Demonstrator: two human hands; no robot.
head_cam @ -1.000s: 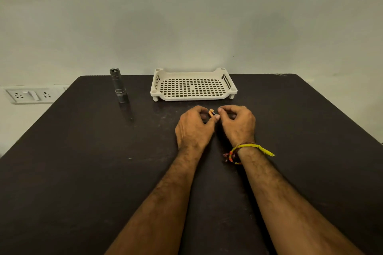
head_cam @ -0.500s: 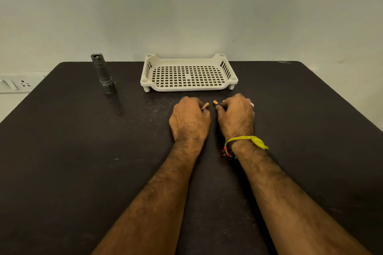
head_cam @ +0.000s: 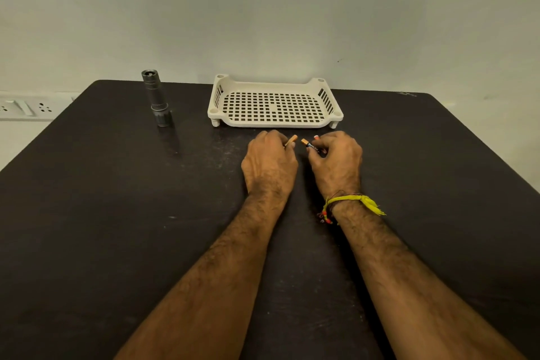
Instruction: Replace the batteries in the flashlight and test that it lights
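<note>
Both hands are resting mid-counter [head_cam: 102, 213], just in front of the white perforated tray [head_cam: 274, 123] sitting near the far edge. The left hand [head_cam: 270, 165] is pinching one battery [head_cam: 291, 140]; the right hand [head_cam: 336, 162] is gripping another battery [head_cam: 310, 146], their copper tips now standing slightly wider apart than a moment ago. The flashlight [head_cam: 156, 98] is standing upright far left, with open counter lying all around.
</note>
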